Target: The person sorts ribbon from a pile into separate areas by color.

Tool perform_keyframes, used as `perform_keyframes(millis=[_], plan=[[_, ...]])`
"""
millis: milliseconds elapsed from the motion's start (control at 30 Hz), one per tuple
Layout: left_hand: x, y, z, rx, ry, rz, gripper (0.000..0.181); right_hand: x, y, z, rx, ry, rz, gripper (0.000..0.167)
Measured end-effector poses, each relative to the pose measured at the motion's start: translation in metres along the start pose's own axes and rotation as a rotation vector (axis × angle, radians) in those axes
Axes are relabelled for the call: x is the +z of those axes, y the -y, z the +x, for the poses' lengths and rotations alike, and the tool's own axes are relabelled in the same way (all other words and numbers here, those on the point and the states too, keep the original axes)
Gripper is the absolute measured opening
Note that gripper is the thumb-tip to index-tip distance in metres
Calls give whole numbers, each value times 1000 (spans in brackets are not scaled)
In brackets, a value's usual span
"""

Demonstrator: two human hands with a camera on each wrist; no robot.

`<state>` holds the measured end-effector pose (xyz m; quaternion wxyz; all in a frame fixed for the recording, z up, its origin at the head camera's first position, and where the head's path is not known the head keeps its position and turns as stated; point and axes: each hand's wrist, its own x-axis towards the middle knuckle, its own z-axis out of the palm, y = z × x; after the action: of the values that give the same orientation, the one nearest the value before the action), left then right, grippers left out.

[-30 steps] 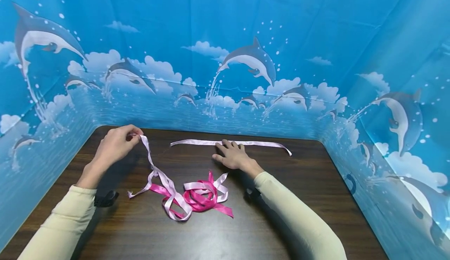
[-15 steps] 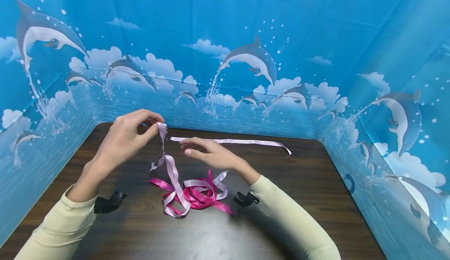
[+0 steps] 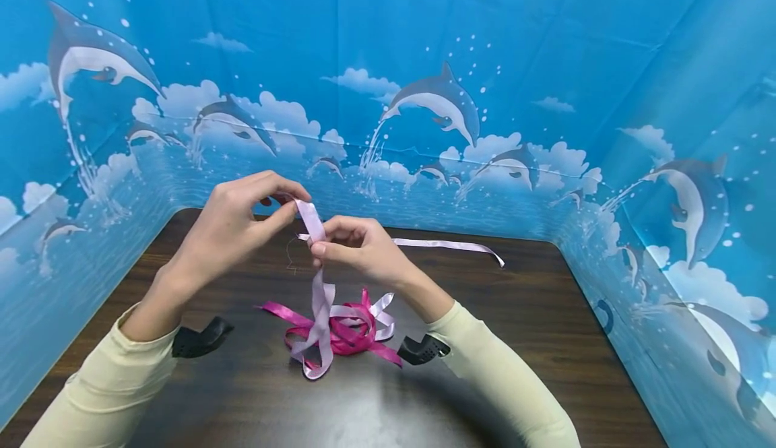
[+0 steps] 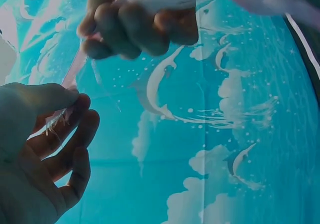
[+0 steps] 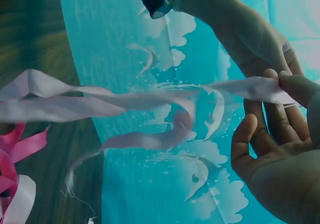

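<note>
A pale pink satin ribbon (image 3: 310,219) is raised above the table between both hands. My left hand (image 3: 230,222) pinches it near one end between thumb and fingers; frayed threads stick out there in the left wrist view. Slightly lower, my right hand (image 3: 366,249) pinches the same ribbon between thumb and fingertips. From there the pale ribbon hangs down to a tangle of bright pink ribbon (image 3: 354,337) and more pale ribbon. In the right wrist view a loose pale ribbon (image 5: 145,140) curls back to a frayed tip, with the pink coils at lower left.
Another pale pink ribbon (image 3: 448,243) lies stretched along the back of the dark wooden table (image 3: 521,340). A blue dolphin-print curtain (image 3: 388,185) surrounds the back and sides. Black wrist devices are worn at both cuffs.
My left hand has moved right and up, lifting the pale ribbon off the table. My right hand has left the straight ribbon at the back, moved left and taken hold of the lifted one.
</note>
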<state>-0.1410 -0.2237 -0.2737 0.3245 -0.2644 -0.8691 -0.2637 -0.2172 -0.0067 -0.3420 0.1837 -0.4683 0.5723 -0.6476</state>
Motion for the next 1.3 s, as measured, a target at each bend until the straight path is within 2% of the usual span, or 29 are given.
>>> perform_keyframes(millis=[367,533,700,933,1133,1300], plan=[[-7,-4,8,35,-105,-19,25,-25,-3,-38,82,-138,27,20],[-10,-3,12,54,-172,-29,26,-42,1,-57,98,-196,-6,22],[-13,-2,12,48,-226,-14,27,-57,2,-76,133,-277,-24,22],[-16,-5,12,41,-232,0,26,-74,4,-103,149,-380,34,18],[-14,-3,9,12,-220,6,26,-85,8,-123,95,-490,73,17],[-10,2,9,28,-211,4,26,-95,9,-138,64,-572,60,18]])
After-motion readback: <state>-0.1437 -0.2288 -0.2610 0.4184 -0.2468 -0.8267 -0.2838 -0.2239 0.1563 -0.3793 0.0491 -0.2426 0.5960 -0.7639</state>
